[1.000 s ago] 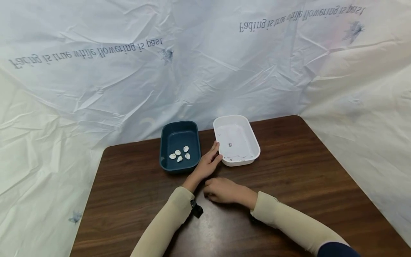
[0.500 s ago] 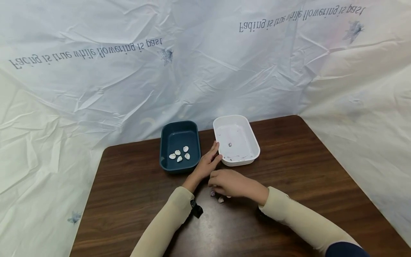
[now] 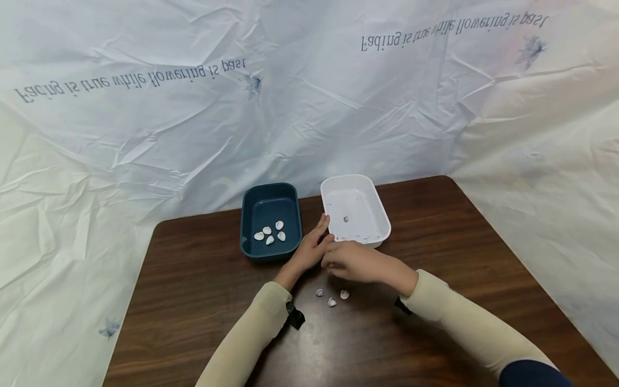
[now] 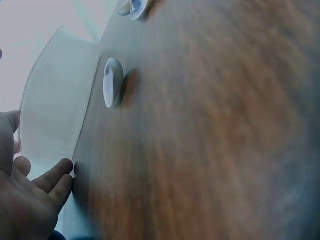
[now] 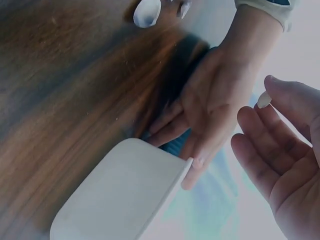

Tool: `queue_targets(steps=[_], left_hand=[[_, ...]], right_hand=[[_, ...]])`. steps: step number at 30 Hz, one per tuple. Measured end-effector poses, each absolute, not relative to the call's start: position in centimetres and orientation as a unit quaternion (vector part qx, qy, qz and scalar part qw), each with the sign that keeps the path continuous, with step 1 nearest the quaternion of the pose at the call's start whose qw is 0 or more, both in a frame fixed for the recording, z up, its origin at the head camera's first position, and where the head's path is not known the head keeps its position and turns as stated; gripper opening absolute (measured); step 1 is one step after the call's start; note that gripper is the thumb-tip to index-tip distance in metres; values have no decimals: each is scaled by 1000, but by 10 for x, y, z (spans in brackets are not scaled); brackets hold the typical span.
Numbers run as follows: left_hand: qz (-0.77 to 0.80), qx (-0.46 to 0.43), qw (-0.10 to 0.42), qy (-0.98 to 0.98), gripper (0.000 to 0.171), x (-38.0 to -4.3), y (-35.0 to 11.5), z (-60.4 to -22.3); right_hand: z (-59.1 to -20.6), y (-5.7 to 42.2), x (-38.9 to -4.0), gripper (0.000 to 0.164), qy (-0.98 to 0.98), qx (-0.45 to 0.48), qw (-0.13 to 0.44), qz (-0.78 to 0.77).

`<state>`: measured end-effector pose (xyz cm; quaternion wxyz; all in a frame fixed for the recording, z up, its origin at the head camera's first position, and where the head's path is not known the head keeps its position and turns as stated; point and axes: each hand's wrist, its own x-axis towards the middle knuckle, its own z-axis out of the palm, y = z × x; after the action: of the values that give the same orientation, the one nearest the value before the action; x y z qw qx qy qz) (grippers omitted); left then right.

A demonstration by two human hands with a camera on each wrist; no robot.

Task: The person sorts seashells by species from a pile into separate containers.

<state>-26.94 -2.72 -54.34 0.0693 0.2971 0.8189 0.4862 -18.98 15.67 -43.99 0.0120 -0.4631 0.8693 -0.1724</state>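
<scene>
My left hand (image 3: pixel 309 250) reaches between the two dishes, its extended fingers against the side of the white dish (image 3: pixel 382 217). In the right wrist view that hand's fingers overlap the dish's corner. My right hand (image 3: pixel 358 262) is over the table just in front of the white dish. Its thumb and fingertips pinch a small pale seashell (image 5: pixel 264 99), mostly hidden by the fingers. On the table below lie three loose seashells: one shell (image 3: pixel 344 294) at the right, another shell (image 3: pixel 331 302) nearest the body, and a purplish shell (image 3: pixel 319 293) at the left.
A dark blue dish (image 3: pixel 247 207) left of the white one holds several white shells (image 3: pixel 267 230). One small dark speck-like piece (image 3: pixel 345 219) lies in the white dish. The wooden table (image 3: pixel 203 290) ends at a hanging printed sheet (image 3: pixel 309 107) behind both dishes.
My right hand has risen from the table and moved forward and right toward the white dish, uncovering the three loose shells. The left hand has stayed put.
</scene>
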Motion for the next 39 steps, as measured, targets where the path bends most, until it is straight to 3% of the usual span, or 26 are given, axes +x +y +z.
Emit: queue_targets(steps=[18, 39], left_hand=[[479, 318, 33, 817, 63, -268, -25, -543], [490, 312, 54, 812, 67, -271, -28, -545]], right_hand=[[-433, 182, -210, 10, 878, -428, -4, -215], [-444, 208, -245, 11, 900, -378, -14, -215]])
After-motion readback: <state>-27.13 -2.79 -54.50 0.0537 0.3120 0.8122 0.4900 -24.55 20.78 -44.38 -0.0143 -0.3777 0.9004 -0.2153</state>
